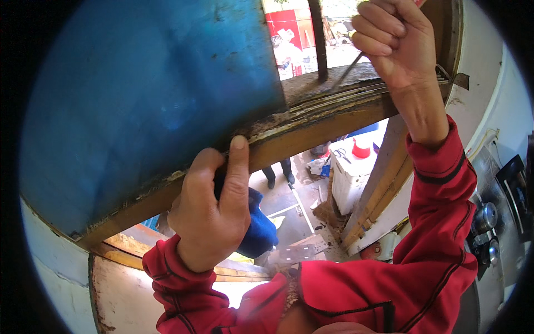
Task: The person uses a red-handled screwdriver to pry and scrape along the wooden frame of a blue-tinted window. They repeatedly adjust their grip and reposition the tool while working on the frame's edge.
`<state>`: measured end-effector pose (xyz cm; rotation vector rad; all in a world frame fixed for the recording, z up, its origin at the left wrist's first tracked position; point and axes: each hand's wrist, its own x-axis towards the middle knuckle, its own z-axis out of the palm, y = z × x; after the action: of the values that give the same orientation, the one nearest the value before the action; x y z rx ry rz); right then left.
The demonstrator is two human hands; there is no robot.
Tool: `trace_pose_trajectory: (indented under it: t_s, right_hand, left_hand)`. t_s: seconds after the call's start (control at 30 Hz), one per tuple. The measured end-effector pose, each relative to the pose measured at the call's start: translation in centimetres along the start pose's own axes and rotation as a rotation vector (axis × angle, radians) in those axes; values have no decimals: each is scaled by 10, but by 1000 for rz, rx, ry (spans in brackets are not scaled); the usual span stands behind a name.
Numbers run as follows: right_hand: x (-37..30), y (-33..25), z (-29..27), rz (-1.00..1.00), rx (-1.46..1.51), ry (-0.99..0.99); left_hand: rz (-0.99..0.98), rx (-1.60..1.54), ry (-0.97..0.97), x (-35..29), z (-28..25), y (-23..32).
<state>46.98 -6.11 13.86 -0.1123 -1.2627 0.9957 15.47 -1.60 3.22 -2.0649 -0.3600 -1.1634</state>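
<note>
My right hand is raised at the upper right, its fingers wrapped round a tool. A thin dark shaft sticks out below that fist, slanting down toward the wooden window frame; the shaft suggests a screwdriver, but most of its handle is hidden. My left hand rests against the frame, thumb stretched onto its worn upper edge and index finger bent apart from it. Its other fingers are hidden. Just above sits a large blue panel, its lower edge along the frame. Blue cloth shows beside my left hand; whether I touch it I cannot tell.
A dark upright bar stands in the opening beside the panel. Far below, a person's legs show near a white cabinet carrying scissors and a red item. Wood pieces lie on the floor. A stove is at the right.
</note>
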Motion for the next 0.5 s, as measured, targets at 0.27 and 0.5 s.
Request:
trace_pose_trajectory:
  t_s: [0.27,0.5]
  right_hand:
    - [16,51,56,128,7,-45]
    - [-2,-8,6,178,-80,3]
  left_hand:
    - [-15,22,-18,-3,-2,-1]
    - [-16,-32,11,1,-2,3]
